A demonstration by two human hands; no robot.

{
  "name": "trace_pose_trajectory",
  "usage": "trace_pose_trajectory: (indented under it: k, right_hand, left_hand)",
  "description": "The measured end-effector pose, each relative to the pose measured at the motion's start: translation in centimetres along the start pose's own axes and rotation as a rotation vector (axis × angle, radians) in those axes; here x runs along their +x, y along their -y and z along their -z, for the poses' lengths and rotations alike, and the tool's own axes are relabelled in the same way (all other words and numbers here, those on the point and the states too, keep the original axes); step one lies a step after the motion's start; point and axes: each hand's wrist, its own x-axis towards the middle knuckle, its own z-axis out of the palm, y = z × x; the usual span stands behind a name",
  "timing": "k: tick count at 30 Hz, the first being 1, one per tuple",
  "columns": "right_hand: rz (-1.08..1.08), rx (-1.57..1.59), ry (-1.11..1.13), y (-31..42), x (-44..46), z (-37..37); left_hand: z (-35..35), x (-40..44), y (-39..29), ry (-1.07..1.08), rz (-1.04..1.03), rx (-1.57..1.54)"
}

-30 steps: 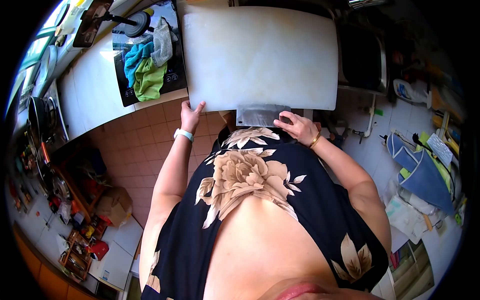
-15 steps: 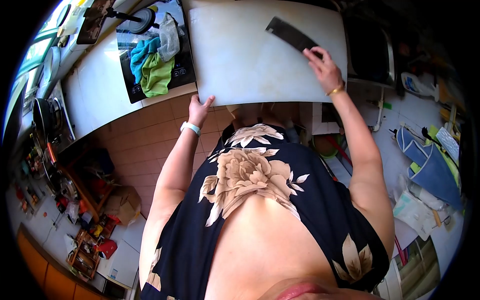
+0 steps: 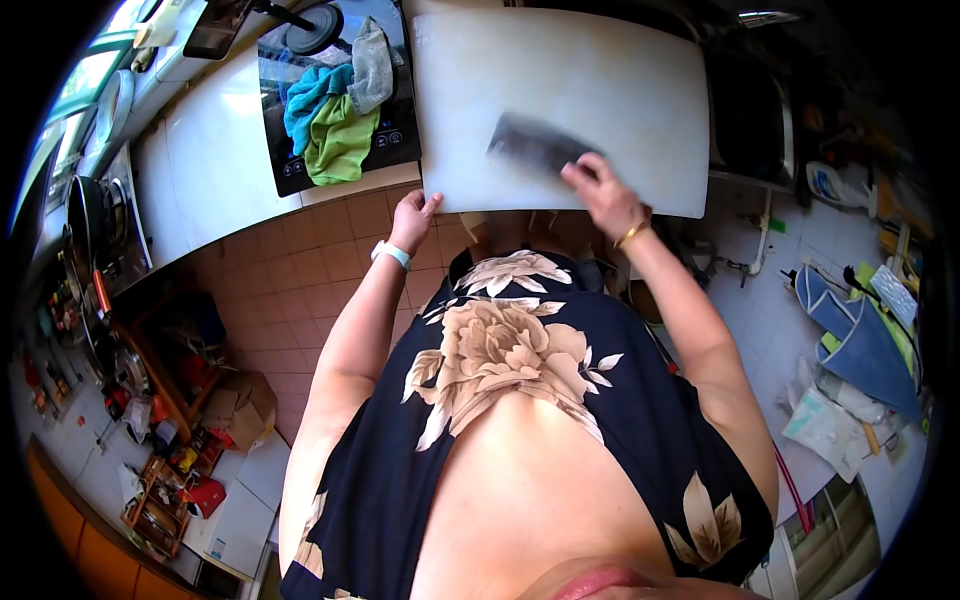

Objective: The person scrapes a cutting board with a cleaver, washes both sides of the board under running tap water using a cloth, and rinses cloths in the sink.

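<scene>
A large white cutting board (image 3: 590, 80) lies in front of me, its near edge toward my body. My left hand (image 3: 411, 218) grips its near left corner, with the thumb along the edge and the fingers partly hidden. My right hand (image 3: 606, 196) is closed round the right end of a kitchen knife (image 3: 540, 143) with a broad, dark, rectangular blade. The knife is smeared by motion over the near middle of the board. I cannot tell whether the blade touches the surface.
Left of the board, a black induction cooktop (image 3: 279, 108) holds a green cloth (image 3: 340, 140), a teal cloth (image 3: 312, 103) and a grey cloth (image 3: 371, 68). A dark sink (image 3: 750, 120) is at the right. Pans (image 3: 95, 215) stand at the far left.
My right hand has brought the knife left and toward my body, from the board's far right part to its near middle. My left hand stays at the corner. The view has shifted slightly.
</scene>
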Motion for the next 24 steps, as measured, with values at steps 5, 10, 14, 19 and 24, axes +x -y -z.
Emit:
trace_pose_trajectory:
  k: [5,10,14,19,24]
  right_hand:
    - [-0.285,-0.120,-0.158,-4.6,4.9,3.1]
    - [-0.060,0.004,0.004,4.1,3.3,1.1]
    - [0.088,0.023,0.020,6.3,3.1,-2.0]
    - [-0.218,-0.101,-0.090,-1.6,8.9,-1.8]
    - [-0.255,0.011,-0.264,-2.7,9.1,-5.2]
  left_hand:
    - [-0.5,0.9,2.0,0.011,-0.095,-0.037]
    - [-1.6,-1.5,-0.8,0.065,-0.049,0.034]
    - [-1.8,-2.2,-1.5,0.090,-0.042,0.023]
    - [-2.3,-1.0,0.9,0.098,-0.060,-0.035]
    - [-2.3,0.0,2.5,0.107,-0.102,-0.028]
